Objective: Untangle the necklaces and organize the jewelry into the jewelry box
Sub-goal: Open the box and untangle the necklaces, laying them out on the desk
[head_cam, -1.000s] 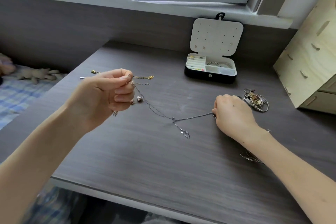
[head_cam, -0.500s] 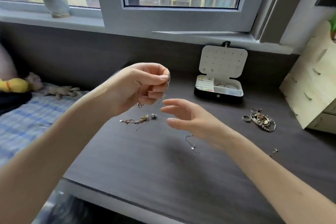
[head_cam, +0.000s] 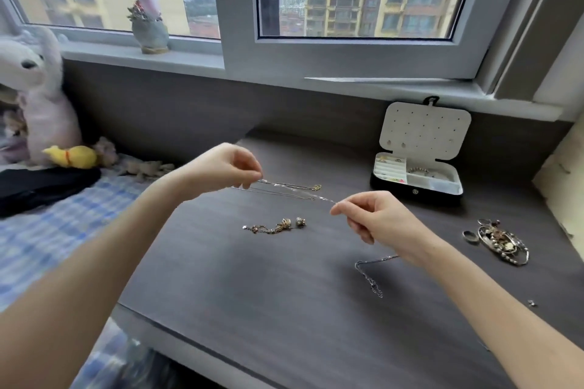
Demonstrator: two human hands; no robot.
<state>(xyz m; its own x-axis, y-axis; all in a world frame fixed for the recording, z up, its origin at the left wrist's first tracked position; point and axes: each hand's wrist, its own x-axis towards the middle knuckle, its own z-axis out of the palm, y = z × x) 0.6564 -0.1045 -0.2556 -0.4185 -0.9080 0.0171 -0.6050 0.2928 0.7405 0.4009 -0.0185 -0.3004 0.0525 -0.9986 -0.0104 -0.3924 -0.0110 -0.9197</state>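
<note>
Head view: I judge the task early, left hand (head_cam: 226, 167) and right hand (head_cam: 377, 219) each pinching with closed fingers (head_cam: 249, 171) one end of a thin gold-pendant necklace (head_cam: 292, 191) above the dark tabletop (head_cam: 284, 300), a silver link chain (head_cam: 369, 275) lying loose outside the open black jewelry box (head_cam: 423, 133).

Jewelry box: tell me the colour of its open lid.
The lid is white with small holes; head view.
</note>
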